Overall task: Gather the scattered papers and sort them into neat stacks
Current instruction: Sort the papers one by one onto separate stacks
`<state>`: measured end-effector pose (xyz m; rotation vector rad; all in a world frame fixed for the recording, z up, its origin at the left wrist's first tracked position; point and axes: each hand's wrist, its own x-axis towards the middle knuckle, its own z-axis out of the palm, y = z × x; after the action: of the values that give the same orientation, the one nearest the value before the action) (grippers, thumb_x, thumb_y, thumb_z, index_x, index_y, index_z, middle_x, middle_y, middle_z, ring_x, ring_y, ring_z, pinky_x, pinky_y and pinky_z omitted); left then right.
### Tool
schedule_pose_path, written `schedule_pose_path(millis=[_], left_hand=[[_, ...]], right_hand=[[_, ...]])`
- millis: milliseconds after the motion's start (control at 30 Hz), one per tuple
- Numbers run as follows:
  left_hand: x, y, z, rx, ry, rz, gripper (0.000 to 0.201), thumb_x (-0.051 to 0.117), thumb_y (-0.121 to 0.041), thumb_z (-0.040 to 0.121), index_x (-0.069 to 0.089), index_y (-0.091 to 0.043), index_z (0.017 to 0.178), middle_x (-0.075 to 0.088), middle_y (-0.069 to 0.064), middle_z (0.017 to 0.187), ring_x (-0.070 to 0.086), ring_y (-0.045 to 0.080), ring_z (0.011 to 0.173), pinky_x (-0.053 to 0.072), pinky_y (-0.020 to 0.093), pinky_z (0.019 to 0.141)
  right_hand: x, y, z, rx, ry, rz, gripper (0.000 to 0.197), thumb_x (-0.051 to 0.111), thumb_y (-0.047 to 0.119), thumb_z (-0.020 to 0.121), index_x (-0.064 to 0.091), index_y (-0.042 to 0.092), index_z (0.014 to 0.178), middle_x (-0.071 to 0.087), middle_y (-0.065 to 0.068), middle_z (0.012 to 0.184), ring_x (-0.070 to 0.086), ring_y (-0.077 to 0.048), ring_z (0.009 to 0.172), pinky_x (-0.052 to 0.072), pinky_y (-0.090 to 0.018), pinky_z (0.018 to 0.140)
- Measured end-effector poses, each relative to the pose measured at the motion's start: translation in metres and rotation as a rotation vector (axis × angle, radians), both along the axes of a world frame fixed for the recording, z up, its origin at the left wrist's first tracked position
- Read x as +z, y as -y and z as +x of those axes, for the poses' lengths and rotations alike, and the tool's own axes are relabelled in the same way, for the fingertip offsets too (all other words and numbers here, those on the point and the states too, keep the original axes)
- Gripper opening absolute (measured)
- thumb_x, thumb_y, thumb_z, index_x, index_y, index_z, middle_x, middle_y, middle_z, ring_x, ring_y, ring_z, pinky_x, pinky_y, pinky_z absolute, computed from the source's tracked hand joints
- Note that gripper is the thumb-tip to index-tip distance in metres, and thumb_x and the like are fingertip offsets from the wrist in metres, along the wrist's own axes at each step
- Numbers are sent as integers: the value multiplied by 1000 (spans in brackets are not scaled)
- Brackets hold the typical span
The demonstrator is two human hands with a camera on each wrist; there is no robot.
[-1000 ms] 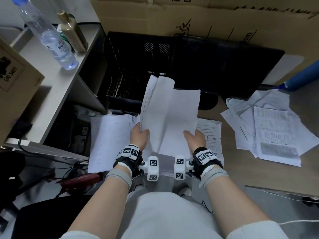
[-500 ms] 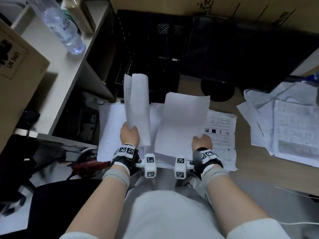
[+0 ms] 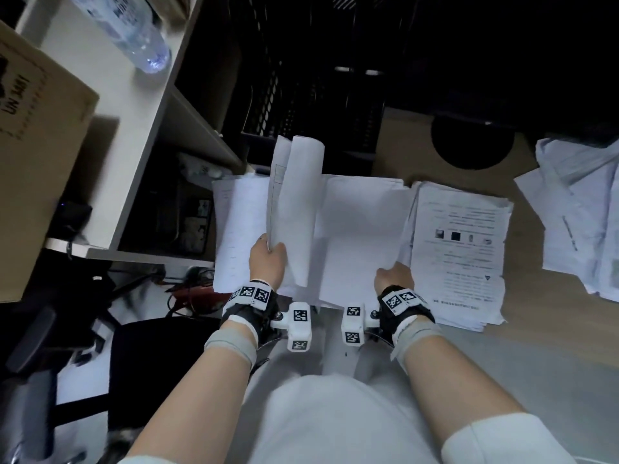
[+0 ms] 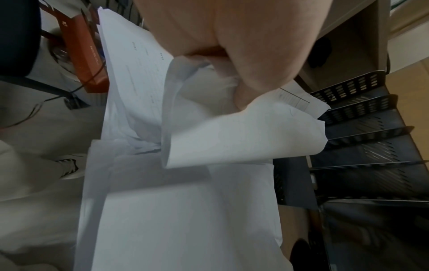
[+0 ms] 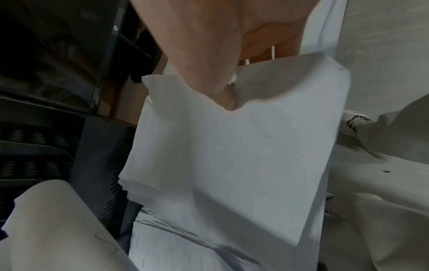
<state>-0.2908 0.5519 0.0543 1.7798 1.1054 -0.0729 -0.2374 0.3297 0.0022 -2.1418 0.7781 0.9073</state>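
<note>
My left hand [image 3: 267, 259] grips a curled bundle of white sheets [image 3: 294, 209] by its near edge, standing up over a flat left stack [image 3: 234, 229]. The left wrist view shows the same curled sheets [image 4: 243, 135] bent under the thumb. My right hand [image 3: 393, 277] pinches the near corner of a blank white sheet [image 3: 361, 236] lying over the middle stack; the right wrist view shows that sheet [image 5: 232, 155] under the fingers. A printed stack [image 3: 459, 249] lies to the right. Loose scattered papers [image 3: 579, 222] sprawl at the far right.
A black mesh tray rack [image 3: 301, 88] stands just behind the stacks, and a round black base [image 3: 472, 142] sits on the wooden desk [image 3: 536, 329]. At left are a white shelf [image 3: 110, 105], a water bottle [image 3: 130, 31] and a cardboard box [image 3: 33, 145].
The papers held together in both hands have split: my left hand carried its curled bundle leftward, and my right hand lowered its blank sheet onto the middle stack.
</note>
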Motion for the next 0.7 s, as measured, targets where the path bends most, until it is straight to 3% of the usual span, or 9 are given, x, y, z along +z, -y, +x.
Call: schedule_pose_path(millis=[133, 233, 300, 433, 500, 567, 600, 633, 700], left_hand=[[-2, 3, 1, -7, 12, -32, 15, 48, -4, 93, 62, -8, 95, 65, 3, 89, 60, 24, 83, 50, 32, 82], [-1, 11, 5, -14, 44, -57, 15, 47, -7, 94, 60, -2, 90, 61, 5, 81, 53, 21, 73, 46, 32, 73], [0, 19, 10, -35, 63, -77, 16, 47, -11, 94, 54, -3, 83, 52, 6, 76, 45, 21, 69, 40, 32, 67], [13, 48, 16, -73, 138, -166, 22, 47, -28, 95, 49, -13, 80, 45, 5, 77, 41, 19, 71, 35, 34, 69], [15, 63, 18, -97, 166, -182, 28, 45, -26, 100, 44, -16, 74, 43, 4, 75, 40, 19, 72, 34, 35, 71], [18, 78, 19, -132, 187, -191, 33, 46, -34, 99, 44, -17, 70, 49, 3, 70, 46, 21, 69, 37, 36, 70], [20, 84, 18, -154, 183, -203, 37, 46, -41, 96, 52, -13, 73, 60, 5, 74, 56, 25, 71, 43, 38, 72], [20, 89, 18, -170, 180, -222, 41, 45, -44, 97, 62, -10, 82, 70, 7, 83, 65, 29, 80, 50, 39, 77], [29, 105, 17, -167, 204, -264, 37, 44, -36, 105, 70, -10, 97, 75, 7, 97, 70, 24, 93, 54, 36, 86]], right_hand=[[8, -6, 6, -97, 49, 12, 66, 53, 18, 94, 24, 13, 153, 44, -18, 148, 53, -38, 124, 48, -41, 96], [20, -7, 8, -115, 150, 2, 75, 63, 21, 88, 24, 15, 152, 37, -13, 153, 38, -35, 137, 40, -47, 107], [28, -5, 10, -93, 206, 65, 74, 65, 22, 86, 30, 18, 151, 36, -8, 154, 36, -30, 139, 37, -45, 109], [58, 3, 18, -56, 202, 501, 47, 64, 18, 91, 52, 13, 137, 64, -6, 124, 61, -20, 111, 48, -29, 87], [76, 6, 20, -39, 190, 625, 43, 62, 24, 95, 52, 16, 136, 65, -3, 120, 63, -15, 104, 50, -26, 82], [89, 14, 21, -31, 189, 693, 50, 63, 33, 95, 48, 17, 140, 63, -2, 125, 63, -15, 107, 52, -34, 91], [92, 19, 21, -34, 182, 716, 54, 64, 36, 94, 46, 16, 142, 62, -3, 128, 63, -17, 110, 51, -39, 97], [94, 24, 21, -35, 178, 722, 58, 65, 38, 93, 45, 15, 143, 61, -4, 130, 62, -18, 112, 49, -41, 101], [98, 38, 20, -6, 192, 719, 61, 65, 42, 92, 44, 16, 144, 59, -1, 131, 60, -17, 114, 47, -41, 105]])
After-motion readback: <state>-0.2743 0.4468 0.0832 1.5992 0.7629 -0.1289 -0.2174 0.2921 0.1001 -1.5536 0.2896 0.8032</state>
